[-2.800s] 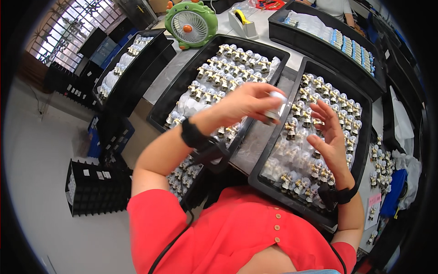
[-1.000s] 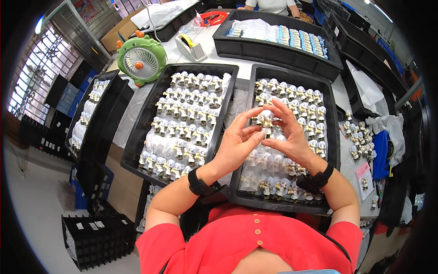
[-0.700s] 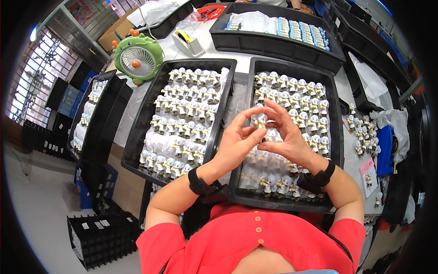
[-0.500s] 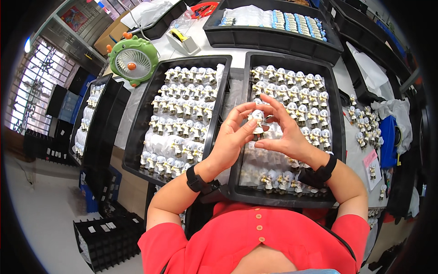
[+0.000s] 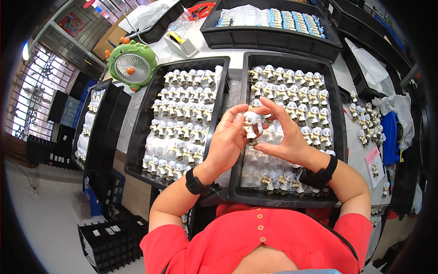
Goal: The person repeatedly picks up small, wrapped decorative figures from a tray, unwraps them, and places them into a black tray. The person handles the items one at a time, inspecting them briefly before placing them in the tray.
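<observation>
A small figurine (image 5: 251,124) with pale silver hair and white-and-gold clothes is upright between my hands, above the right-hand black tray (image 5: 236,181). My left hand (image 5: 226,139) pinches it, thumb on its left side. My right hand (image 5: 285,137) curves round its other side: fingertips reach its head and side, and the thumb lies near its feet. Some of the right fingertips are hidden behind the figurine. Rows of similar figurines (image 5: 285,180) lie in this tray on clear plastic sheeting. The left-hand black tray (image 5: 135,155) holds more such rows.
A green fan (image 5: 132,66) and a tape dispenser (image 5: 181,44) stand at the back left. Behind the trays is another black tray (image 5: 273,42) with blue-and-white pieces. Loose figurines (image 5: 366,122), a blue container (image 5: 390,137) and a pink-and-white card (image 5: 375,166) are on the right.
The figurine has turned between my fingers and moved slightly left and down. My left thumb has shifted up along its side. Both forearms stay nearly where they were.
</observation>
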The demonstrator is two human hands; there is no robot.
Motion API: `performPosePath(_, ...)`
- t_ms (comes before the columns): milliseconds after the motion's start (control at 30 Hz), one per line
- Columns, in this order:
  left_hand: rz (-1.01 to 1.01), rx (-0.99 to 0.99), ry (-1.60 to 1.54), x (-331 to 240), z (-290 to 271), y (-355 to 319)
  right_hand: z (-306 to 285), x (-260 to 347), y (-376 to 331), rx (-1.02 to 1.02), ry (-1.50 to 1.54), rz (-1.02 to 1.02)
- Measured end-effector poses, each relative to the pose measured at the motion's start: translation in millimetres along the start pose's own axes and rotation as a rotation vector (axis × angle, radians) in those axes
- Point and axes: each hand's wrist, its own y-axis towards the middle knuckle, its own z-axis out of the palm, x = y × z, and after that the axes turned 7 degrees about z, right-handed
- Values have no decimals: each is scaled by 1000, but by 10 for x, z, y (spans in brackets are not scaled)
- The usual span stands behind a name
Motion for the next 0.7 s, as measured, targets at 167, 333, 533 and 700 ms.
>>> performPosePath(167,12,55,2,-35,-23,-2,23,-29,13,0,25,-53)
performPosePath(333,46,-6,143,-44,-6,-16,-23,-18,17,-19,-14,-72)
performPosePath(533,203,29,389,66,-48,-27,-9,-26,47,-51,-112,-235)
performPosePath(700,31,63,375,7,15,-71,74,-52,35,-76,-181,-372)
